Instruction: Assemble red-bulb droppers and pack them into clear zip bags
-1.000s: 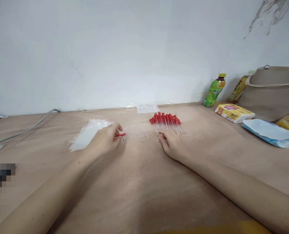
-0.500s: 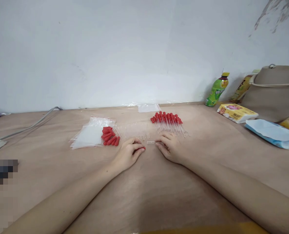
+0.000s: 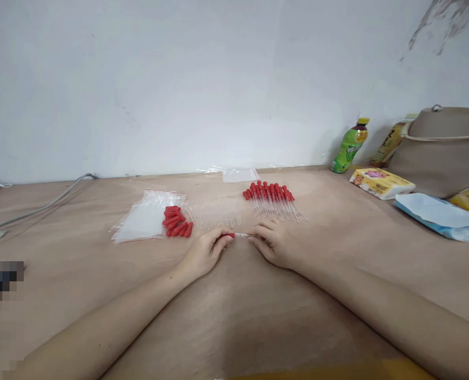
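One red rubbery bulb [image 3: 231, 235] pinched in left hand [image 3: 208, 250], end-on to slim clear tube [image 3: 241, 235] clamped in right hand [image 3: 274, 243], short of far edge of brown tabletop [image 3: 202, 327]; best keep aligned, push gently.

No wording can be read with certainty. The green drink bottle [image 3: 347, 152] bears pale lettering on its green label and dark characters on a yellow patch; the tissue pack [image 3: 381, 183] carries a dark block of print; the yellow package [image 3: 390, 143] shows large dark characters, partly legible at best.
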`<control>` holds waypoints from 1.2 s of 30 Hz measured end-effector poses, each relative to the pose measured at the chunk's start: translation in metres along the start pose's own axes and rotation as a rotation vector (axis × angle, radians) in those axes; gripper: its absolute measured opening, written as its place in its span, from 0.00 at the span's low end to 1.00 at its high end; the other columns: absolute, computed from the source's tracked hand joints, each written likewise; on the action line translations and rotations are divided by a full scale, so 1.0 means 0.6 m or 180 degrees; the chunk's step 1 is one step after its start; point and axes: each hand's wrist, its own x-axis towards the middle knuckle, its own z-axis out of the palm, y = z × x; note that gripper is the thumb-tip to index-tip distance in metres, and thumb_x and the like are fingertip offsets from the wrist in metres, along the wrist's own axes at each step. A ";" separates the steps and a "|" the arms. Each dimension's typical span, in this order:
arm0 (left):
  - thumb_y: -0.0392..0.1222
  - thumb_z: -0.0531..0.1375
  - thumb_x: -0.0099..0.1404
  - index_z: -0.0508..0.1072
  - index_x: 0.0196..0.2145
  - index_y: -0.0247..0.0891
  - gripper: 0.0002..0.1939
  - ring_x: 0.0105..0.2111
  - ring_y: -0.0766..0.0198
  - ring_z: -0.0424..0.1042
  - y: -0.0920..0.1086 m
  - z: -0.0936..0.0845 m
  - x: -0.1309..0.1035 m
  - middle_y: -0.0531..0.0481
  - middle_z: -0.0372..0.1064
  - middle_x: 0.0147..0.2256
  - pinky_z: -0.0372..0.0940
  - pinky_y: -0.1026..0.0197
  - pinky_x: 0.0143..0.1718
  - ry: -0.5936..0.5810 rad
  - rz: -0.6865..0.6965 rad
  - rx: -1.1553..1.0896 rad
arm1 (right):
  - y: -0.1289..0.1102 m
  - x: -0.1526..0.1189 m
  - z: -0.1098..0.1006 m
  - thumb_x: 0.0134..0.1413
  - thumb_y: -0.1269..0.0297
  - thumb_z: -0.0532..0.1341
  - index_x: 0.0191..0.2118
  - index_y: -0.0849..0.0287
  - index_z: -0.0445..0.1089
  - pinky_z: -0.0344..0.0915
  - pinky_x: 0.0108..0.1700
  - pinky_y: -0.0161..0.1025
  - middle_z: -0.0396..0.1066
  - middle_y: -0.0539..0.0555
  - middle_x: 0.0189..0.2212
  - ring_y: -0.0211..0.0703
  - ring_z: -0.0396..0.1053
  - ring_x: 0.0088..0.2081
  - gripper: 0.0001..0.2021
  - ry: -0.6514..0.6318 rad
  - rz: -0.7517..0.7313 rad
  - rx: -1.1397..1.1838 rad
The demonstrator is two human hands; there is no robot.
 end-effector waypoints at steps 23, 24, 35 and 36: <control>0.44 0.59 0.60 0.73 0.37 0.37 0.10 0.31 0.65 0.72 -0.007 -0.001 0.001 0.51 0.74 0.34 0.67 0.64 0.34 0.0094 0.0311 0.0084 | 0.007 0.003 -0.011 0.57 0.67 0.52 0.39 0.60 0.67 0.57 0.36 0.38 0.68 0.54 0.30 0.39 0.62 0.32 0.08 -0.0194 -0.0032 -0.0008; 0.44 0.59 0.60 0.73 0.38 0.37 0.10 0.32 0.65 0.72 -0.008 -0.002 0.001 0.50 0.74 0.34 0.68 0.64 0.35 0.0150 0.0313 0.0089 | 0.006 0.004 -0.013 0.57 0.67 0.52 0.39 0.60 0.66 0.58 0.35 0.38 0.68 0.55 0.30 0.40 0.62 0.32 0.08 -0.0185 -0.0013 0.0050; 0.42 0.58 0.60 0.73 0.34 0.36 0.08 0.28 0.67 0.71 -0.010 -0.002 0.001 0.51 0.73 0.29 0.66 0.66 0.31 0.0041 0.0314 0.0002 | 0.003 0.000 -0.004 0.57 0.70 0.51 0.35 0.60 0.67 0.56 0.36 0.40 0.70 0.53 0.28 0.38 0.64 0.30 0.08 -0.0065 -0.0288 0.0016; 0.42 0.58 0.60 0.73 0.33 0.35 0.08 0.28 0.67 0.71 -0.011 -0.002 0.001 0.51 0.73 0.29 0.66 0.66 0.30 -0.0006 0.0316 -0.0003 | 0.004 -0.001 -0.002 0.57 0.70 0.51 0.35 0.60 0.67 0.55 0.36 0.40 0.69 0.53 0.27 0.38 0.64 0.30 0.08 -0.0073 -0.0284 0.0012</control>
